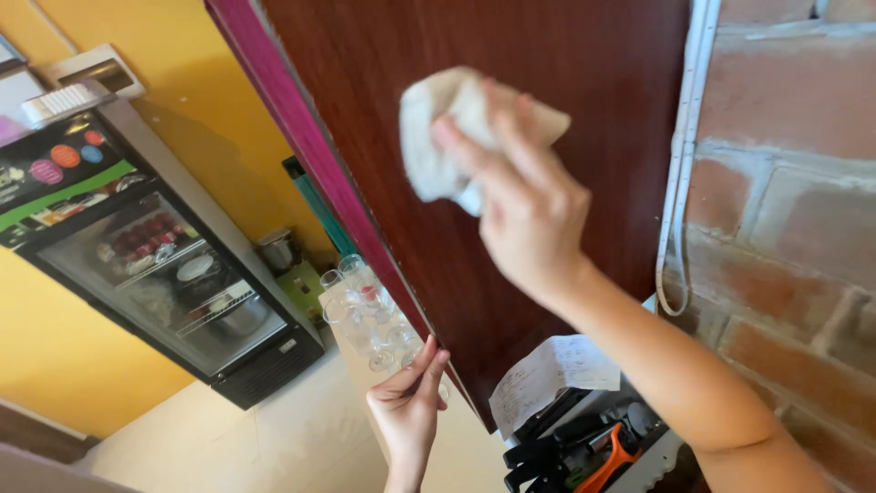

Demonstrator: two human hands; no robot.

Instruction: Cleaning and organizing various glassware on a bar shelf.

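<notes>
1. Here, the cloth (447, 137) is small, soft and cream white. It is bunched up in a lump and pressed flat on the big dark brown door (566, 110), up high near the middle of it.
2. The door is smooth and shiny, with a purple-pink edge (301, 137) down its side.
3. My right hand (525, 215) holds the cloth. My fingers (497, 146) are spread a little and lie over the cloth, pushing it on the wood. They look a bit blurry.
4. My left hand (408, 406) is low down at the door's edge. Its fingers are straight and close together, and the tips touch the edge. It holds nothing.
5. Just past my left hand is a bunch of clear glasses (365, 310) on a small table.
6. A black fridge with a glass front (173, 283) stands by the yellow wall (210, 100), well apart from the door.
7. On my right is a red brick wall (794, 210) with a white cable (680, 183) hanging down it.
8. Under my right arm is a white paper slip (552, 374) and some black and orange tools (584, 452).
</notes>
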